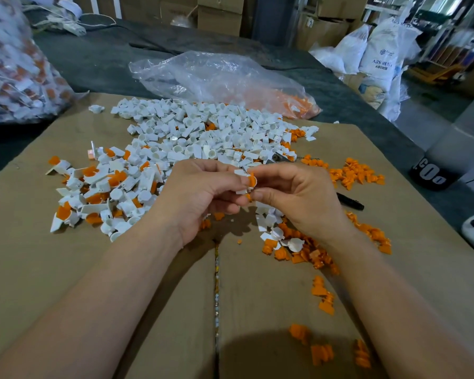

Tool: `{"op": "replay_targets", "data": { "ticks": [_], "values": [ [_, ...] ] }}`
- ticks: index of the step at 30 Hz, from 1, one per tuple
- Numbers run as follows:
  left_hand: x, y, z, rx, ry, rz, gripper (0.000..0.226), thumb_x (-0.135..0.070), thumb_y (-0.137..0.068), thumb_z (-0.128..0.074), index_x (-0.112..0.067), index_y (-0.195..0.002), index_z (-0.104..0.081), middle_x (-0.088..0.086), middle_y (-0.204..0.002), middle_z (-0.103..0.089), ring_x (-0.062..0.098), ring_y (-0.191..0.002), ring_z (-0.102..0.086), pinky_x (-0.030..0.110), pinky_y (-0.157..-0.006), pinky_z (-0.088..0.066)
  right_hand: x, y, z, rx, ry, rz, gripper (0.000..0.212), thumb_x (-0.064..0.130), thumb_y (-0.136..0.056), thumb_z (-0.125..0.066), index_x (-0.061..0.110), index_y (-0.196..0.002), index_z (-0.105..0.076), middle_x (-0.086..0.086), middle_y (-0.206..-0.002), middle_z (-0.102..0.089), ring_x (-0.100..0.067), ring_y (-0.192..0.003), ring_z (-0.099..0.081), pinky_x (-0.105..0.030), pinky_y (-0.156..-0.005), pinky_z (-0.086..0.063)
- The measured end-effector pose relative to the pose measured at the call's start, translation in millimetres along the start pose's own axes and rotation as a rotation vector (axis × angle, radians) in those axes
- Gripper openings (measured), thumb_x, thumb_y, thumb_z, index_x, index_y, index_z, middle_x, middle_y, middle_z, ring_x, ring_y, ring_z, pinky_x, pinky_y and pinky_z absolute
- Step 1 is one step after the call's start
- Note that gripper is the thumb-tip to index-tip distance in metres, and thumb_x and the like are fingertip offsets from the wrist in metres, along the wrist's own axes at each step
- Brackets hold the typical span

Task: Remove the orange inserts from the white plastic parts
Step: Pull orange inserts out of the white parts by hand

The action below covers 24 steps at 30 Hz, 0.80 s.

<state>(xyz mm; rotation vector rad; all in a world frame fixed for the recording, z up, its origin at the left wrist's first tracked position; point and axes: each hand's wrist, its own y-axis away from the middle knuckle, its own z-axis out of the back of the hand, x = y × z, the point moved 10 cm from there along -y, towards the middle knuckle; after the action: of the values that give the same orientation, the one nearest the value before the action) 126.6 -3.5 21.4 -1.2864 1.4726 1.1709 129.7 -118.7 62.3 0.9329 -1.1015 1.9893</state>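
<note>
Left hand (200,192) pinches white part (242,173) | right hand (293,195) pinches orange insert (251,179)

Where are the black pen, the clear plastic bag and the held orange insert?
black pen (350,201): head view, its barrel.
clear plastic bag (216,75): head view, its crumpled top.
orange insert (252,179): head view, its exposed edge.

Both hands are meeting over the cardboard (148,269) — left hand (200,192) and right hand (296,198) are pinching a white plastic part (242,173), its orange insert (251,179) seemingly partly out.
</note>
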Motion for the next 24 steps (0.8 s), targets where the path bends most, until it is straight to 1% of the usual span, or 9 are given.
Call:
{"op": "replay_targets", "data": {
  "ticks": [2, 6, 10, 12, 14, 17, 18, 20, 24],
  "values": [
    [1, 0, 0, 0.004, 0.008, 0.005, 0.01, 0.004, -0.071, -0.068, -0.003, -0.066, -0.062, 0.005, -0.05, -0.061, 0.012, -0.044, -0.06, 0.017, -0.04, -0.047, 0, 0, 1, -0.011, -0.012, -0.006, 0.039, -0.007, -0.076, -0.066, 0.03, -0.089, -0.065, 0.019, -0.081, -0.068, -0.003, -0.084, -0.067, -0.016, -0.075, -0.052],
    [2, 0, 0, 0.013, 0.007, 0.005, 0.01, 0.005, -0.071, -0.068, -0.002, -0.067, -0.062, 0.006, -0.052, -0.063, 0.013, -0.045, -0.061, 0.018, -0.041, -0.048, 1, 1, 1, -0.024, -0.015, -0.014, 0.035, -0.005, -0.076, -0.067, 0.025, -0.093, -0.065, 0.012, -0.086, -0.068, -0.005, -0.084, -0.068, -0.018, -0.076, -0.053],
    [0, 0, -1, 0.019, -0.011, -0.011, 0.011, 0.006, -0.071, -0.068, -0.002, -0.066, -0.062, 0.007, -0.052, -0.063, 0.013, -0.045, -0.061, 0.018, -0.042, -0.05, 6, 1, -1, -0.015, -0.056, 0.012, 0.037, -0.003, -0.074, -0.068, 0.024, -0.098, -0.064, 0.015, -0.084, -0.069, -0.004, -0.083, -0.068, -0.015, -0.074, -0.051],
    [-1, 1, -2, 0.025, -0.027, -0.021, 0.011, 0.007, -0.071, -0.067, -0.001, -0.066, -0.061, 0.007, -0.051, -0.063, 0.013, -0.045, -0.061, 0.018, -0.043, -0.05, 9, 1, 1, -0.031, -0.062, 0.034, 0.036, -0.003, -0.073, -0.068, 0.019, -0.101, -0.064, 0.015, -0.083, -0.069, -0.004, -0.083, -0.068, -0.016, -0.074, -0.052],
    [-4, 1, -3, 0.031, -0.058, -0.041, 0.011, 0.008, -0.072, -0.067, -0.001, -0.068, -0.061, 0.007, -0.051, -0.063, 0.013, -0.045, -0.062, 0.018, -0.043, -0.05, 10, 2, 4, -0.054, -0.051, 0.044, 0.034, -0.004, -0.072, -0.068, 0.018, -0.098, -0.066, 0.019, -0.079, -0.069, -0.002, -0.08, -0.067, -0.015, -0.073, -0.052],
    [-9, 3, -6, 0.042, -0.137, -0.097, 0.015, 0.008, -0.074, -0.067, -0.004, -0.065, -0.063, 0.008, -0.053, -0.064, 0.015, -0.047, -0.063, 0.019, -0.045, -0.051, 12, 3, 4, -0.055, -0.014, 0.054, 0.034, -0.005, -0.072, -0.069, 0.026, -0.087, -0.067, 0.022, -0.076, -0.069, -0.001, -0.078, -0.067, -0.016, -0.073, -0.052],
    [-10, 4, -7, 0.047, -0.149, -0.111, 0.017, 0.008, -0.074, -0.066, -0.005, -0.064, -0.063, 0.008, -0.054, -0.065, 0.015, -0.047, -0.064, 0.019, -0.046, -0.052, 12, 4, 4, -0.056, -0.008, 0.055, 0.035, -0.005, -0.072, -0.069, 0.027, -0.086, -0.067, 0.022, -0.076, -0.068, -0.002, -0.079, -0.067, -0.016, -0.074, -0.053],
    [-12, 5, -8, 0.051, -0.155, -0.133, 0.017, 0.008, -0.075, -0.066, -0.005, -0.064, -0.063, 0.007, -0.053, -0.065, 0.014, -0.047, -0.064, 0.02, -0.047, -0.053, 13, 4, 5, -0.058, -0.016, 0.048, 0.036, -0.007, -0.072, -0.069, 0.025, -0.089, -0.067, 0.02, -0.077, -0.069, -0.002, -0.079, -0.067, -0.017, -0.074, -0.053],
    [-17, 5, -7, 0.041, -0.157, -0.184, 0.015, 0.006, -0.077, -0.066, -0.006, -0.068, -0.063, 0.004, -0.053, -0.065, 0.013, -0.048, -0.064, 0.021, -0.048, -0.053, 8, 2, 5, -0.027, -0.095, -0.033, 0.039, -0.01, -0.076, -0.064, 0.023, -0.098, -0.063, 0.007, -0.087, -0.068, -0.005, -0.082, -0.067, -0.019, -0.076, -0.053]
  ]
}}
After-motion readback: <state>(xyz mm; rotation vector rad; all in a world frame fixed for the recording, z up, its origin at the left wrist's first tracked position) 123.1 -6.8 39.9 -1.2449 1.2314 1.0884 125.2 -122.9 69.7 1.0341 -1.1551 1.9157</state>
